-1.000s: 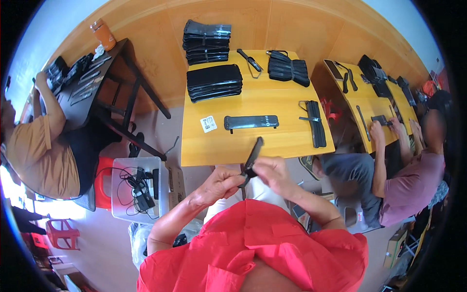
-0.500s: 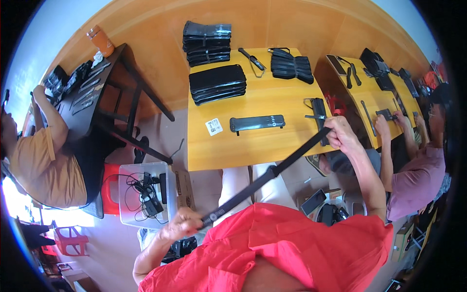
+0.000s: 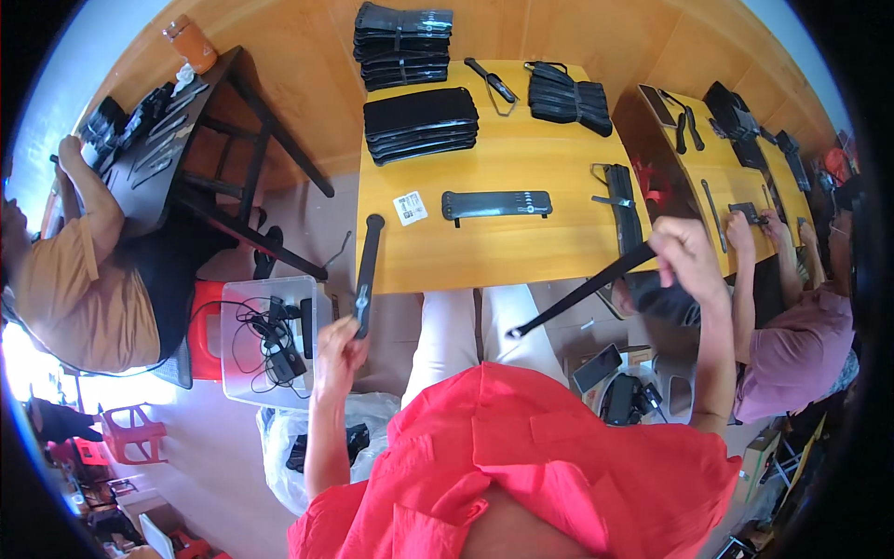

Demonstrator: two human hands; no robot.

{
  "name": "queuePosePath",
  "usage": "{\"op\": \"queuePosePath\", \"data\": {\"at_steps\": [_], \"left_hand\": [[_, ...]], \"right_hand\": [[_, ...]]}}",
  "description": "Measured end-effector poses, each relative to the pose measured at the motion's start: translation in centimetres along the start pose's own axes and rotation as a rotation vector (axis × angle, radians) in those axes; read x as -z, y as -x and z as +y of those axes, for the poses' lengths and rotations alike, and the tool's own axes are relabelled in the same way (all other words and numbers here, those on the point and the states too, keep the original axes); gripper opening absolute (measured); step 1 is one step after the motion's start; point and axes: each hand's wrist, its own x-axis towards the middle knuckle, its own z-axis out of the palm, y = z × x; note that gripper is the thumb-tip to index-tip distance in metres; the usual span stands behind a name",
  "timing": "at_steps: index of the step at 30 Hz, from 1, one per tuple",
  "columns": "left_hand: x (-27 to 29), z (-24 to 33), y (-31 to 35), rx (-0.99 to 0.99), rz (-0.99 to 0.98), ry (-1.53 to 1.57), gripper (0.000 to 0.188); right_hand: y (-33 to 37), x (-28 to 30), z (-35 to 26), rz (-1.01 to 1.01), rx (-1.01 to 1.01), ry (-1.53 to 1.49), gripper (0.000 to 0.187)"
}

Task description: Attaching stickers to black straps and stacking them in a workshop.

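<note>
My left hand (image 3: 341,352) grips one end of a flat black strip (image 3: 370,256) with a rounded tip. That strip stands nearly upright at the table's left front corner. In my right hand (image 3: 687,259), beyond the right front edge, is a second black strip (image 3: 582,296), slanting down to the left. It ends in a small pale spot or hole. The two strips are apart. Between my hands, a flat black bundle of strips (image 3: 495,204) lies on the yellow table (image 3: 419,256), beside a white printed card (image 3: 410,208). Another strapped black bundle (image 3: 618,210) lies near my right hand.
Stacked black packs (image 3: 419,126) and strapped bundles (image 3: 570,101) stand at the back of the table. A clear bin of cables (image 3: 270,343) sits on the left below. People work at a dark table (image 3: 172,158) on the left and another yellow table (image 3: 736,191) on the right.
The strips, which met in one long line between my hands, are now separated. My left hand has risen and tilted its strip upward; my right hand has moved slightly right.
</note>
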Motion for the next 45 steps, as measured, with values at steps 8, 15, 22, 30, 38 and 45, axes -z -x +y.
{"op": "queuePosePath", "data": {"at_steps": [8,15,22,30,38,45], "left_hand": [[-1.4,-8.3,-7.9,0.213,0.132,0.010,0.030],[-2.0,-7.2,-7.4,0.279,0.232,-0.154,0.036],[-6.5,-3.9,-5.3,-0.374,0.243,-0.371,0.028],[-12.4,-0.8,-4.5,0.073,-0.617,-0.205,0.020],[-7.8,-3.2,-8.4,0.079,-0.521,-0.311,0.016],[-8.0,-4.8,-13.0,0.037,-0.178,-0.209,0.015]], "right_hand": [[1.4,-3.6,0.1,0.063,0.066,0.147,0.008],[2.0,-4.6,2.4,0.041,0.046,-0.039,0.006],[1.7,-8.0,1.0,-0.144,0.194,0.094,0.010],[-0.8,-11.0,1.1,-0.024,0.243,-0.166,0.016],[-2.8,-10.0,9.2,0.230,-0.070,-0.458,0.013],[-5.3,-10.8,12.2,0.227,-0.175,-0.527,0.014]]}}
